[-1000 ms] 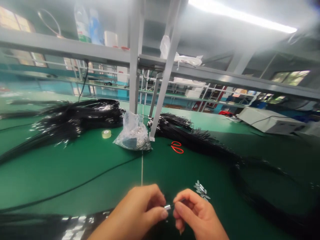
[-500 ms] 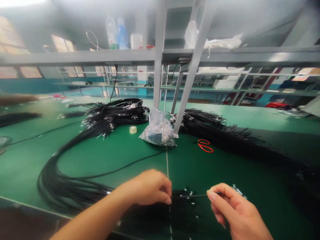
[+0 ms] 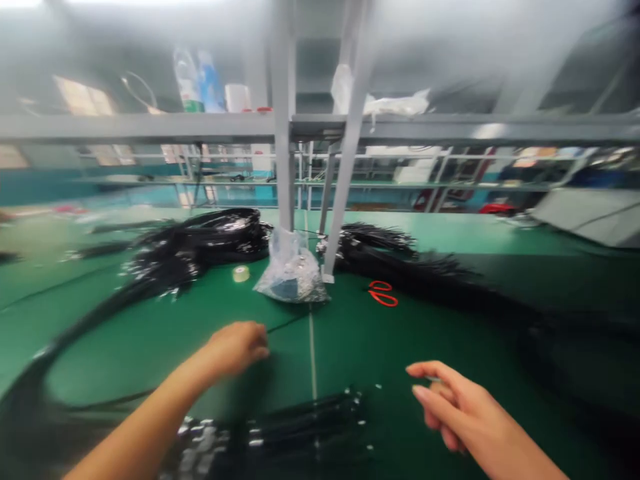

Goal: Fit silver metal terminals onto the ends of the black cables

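Observation:
My left hand (image 3: pixel 240 347) is over the left part of the green table, its fingers curled closed around a single black cable (image 3: pixel 289 323) whose end points toward the plastic bag. Below it lies a bundle of black cables (image 3: pixel 300 423) with small pale ends, partly blurred. My right hand (image 3: pixel 450 407) hovers to the right of that bundle. Its thumb and index finger are apart, with no cable visible between them. The clear plastic bag (image 3: pixel 293 277) of small metallic pieces stands against the shelf post.
A roll of tape (image 3: pixel 241 273) sits left of the bag, and a red loop (image 3: pixel 383 293) lies to its right. Black cable heaps (image 3: pixel 210 240) fill the back left; another long pile (image 3: pixel 430 280) stretches right. Grey posts (image 3: pixel 343 160) carry a shelf (image 3: pixel 150 127) above.
My right hand has let go of the cable it held by its end. My left hand has moved up and left from the bundle to the single cable. The view has shifted right.

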The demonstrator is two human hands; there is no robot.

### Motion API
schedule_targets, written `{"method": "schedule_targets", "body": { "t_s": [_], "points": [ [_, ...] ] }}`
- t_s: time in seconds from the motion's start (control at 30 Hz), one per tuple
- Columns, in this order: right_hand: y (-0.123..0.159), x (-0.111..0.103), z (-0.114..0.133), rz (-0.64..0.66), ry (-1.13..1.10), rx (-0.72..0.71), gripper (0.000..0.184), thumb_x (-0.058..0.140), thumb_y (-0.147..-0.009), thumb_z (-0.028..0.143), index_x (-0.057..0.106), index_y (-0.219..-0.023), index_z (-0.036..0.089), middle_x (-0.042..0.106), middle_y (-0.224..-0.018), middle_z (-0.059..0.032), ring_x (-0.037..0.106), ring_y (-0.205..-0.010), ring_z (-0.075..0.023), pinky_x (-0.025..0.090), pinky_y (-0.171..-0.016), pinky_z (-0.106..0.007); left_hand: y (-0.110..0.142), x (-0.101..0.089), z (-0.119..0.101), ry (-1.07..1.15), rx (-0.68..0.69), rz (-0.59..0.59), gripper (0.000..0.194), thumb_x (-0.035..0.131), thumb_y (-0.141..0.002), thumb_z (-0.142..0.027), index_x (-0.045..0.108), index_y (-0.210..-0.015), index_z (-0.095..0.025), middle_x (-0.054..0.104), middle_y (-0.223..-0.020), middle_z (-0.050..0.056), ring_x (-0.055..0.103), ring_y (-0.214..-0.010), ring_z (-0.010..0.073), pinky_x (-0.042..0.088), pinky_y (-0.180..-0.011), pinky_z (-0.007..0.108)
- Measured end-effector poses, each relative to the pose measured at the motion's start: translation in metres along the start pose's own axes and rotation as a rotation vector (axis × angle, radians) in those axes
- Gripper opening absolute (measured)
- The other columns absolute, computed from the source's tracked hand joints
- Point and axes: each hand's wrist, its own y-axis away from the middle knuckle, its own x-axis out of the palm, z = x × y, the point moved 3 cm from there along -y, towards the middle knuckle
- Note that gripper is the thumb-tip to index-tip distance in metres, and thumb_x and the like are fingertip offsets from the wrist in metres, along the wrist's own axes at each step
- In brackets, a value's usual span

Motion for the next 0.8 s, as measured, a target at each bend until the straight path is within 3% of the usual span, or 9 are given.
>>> {"method": "schedule_targets", "body": {
  "t_s": [0.13, 0.27, 0.4, 0.5, 0.63, 0.8],
  "points": [
    [-0.002, -0.044, -0.013, -0.325, 0.345, -0.06, 0.023, 0.047, -0.082, 0.037, 0.055, -0.069, 0.021, 0.055, -0.054, 0.0035, 0.052, -0.049, -0.014, 0.038, -0.049, -0.025, -0.072, 0.022, -0.032, 0.01, -0.035, -0.117, 0.025, 0.055, -0.091, -0.033, 0.058, -0.109, -0.015, 0.062, -0.109, 0.006, 0.06, -0.096, 0.0208, 0.049, -0.084, 0.042],
    [-0.005, -0.049, -0.035, -0.368, 0.537, -0.089, 0.015, 0.049, -0.078, 0.02, 0.058, -0.066, 0.021, 0.059, -0.061, 0.0024, 0.056, -0.059, -0.0153, 0.039, -0.056, -0.025, -0.099, 0.044, -0.052, 0.07, -0.039, -0.125, 0.023, 0.056, -0.09, -0.033, 0.059, -0.104, -0.015, 0.062, -0.106, 0.005, 0.061, -0.093, 0.02, 0.049, -0.082, 0.041],
    [-0.013, -0.037, -0.046, -0.364, 0.665, -0.133, 0.018, 0.047, -0.078, 0.011, 0.06, -0.07, 0.021, 0.061, -0.074, -0.0003, 0.058, -0.074, -0.0173, 0.038, -0.068, -0.027, -0.086, 0.047, -0.06, 0.207, 0.013, -0.074, 0.014, 0.049, -0.091, -0.029, 0.056, -0.086, -0.018, 0.062, -0.077, -0.001, 0.061, -0.069, 0.0147, 0.047, -0.066, 0.029],
    [-0.023, -0.031, -0.05, -0.343, 0.738, -0.147, 0.018, 0.051, -0.074, 0.007, 0.061, -0.071, 0.021, 0.06, -0.076, -0.0011, 0.057, -0.078, -0.0195, 0.035, -0.072, -0.031, -0.065, 0.04, -0.066, 0.326, 0.077, -0.063, 0.013, 0.044, -0.087, -0.029, 0.049, -0.078, -0.022, 0.059, -0.067, -0.004, 0.059, -0.062, 0.0142, 0.043, -0.058, 0.023],
    [-0.033, -0.026, -0.054, -0.3, 0.777, -0.161, 0.019, 0.053, -0.07, 0.002, 0.059, -0.066, 0.019, 0.059, -0.073, -0.0029, 0.055, -0.076, -0.0207, 0.032, -0.071, -0.032, -0.037, 0.028, -0.078, 0.435, 0.143, -0.069, 0.014, 0.043, -0.084, -0.035, 0.05, -0.081, -0.023, 0.06, -0.068, -0.004, 0.057, -0.066, 0.0164, 0.042, -0.059, 0.023],
    [-0.034, -0.024, -0.048, -0.301, 0.674, -0.206, 0.022, 0.045, -0.075, 0.003, 0.057, -0.065, 0.018, 0.057, -0.074, -0.006, 0.052, -0.078, -0.0221, 0.032, -0.075, -0.036, -0.01, 0.02, -0.109, 0.607, 0.245, -0.049, 0.015, 0.047, -0.083, -0.033, 0.054, -0.089, -0.021, 0.06, -0.076, -0.002, 0.055, -0.072, 0.0166, 0.041, -0.063, 0.023]
  ]
}}
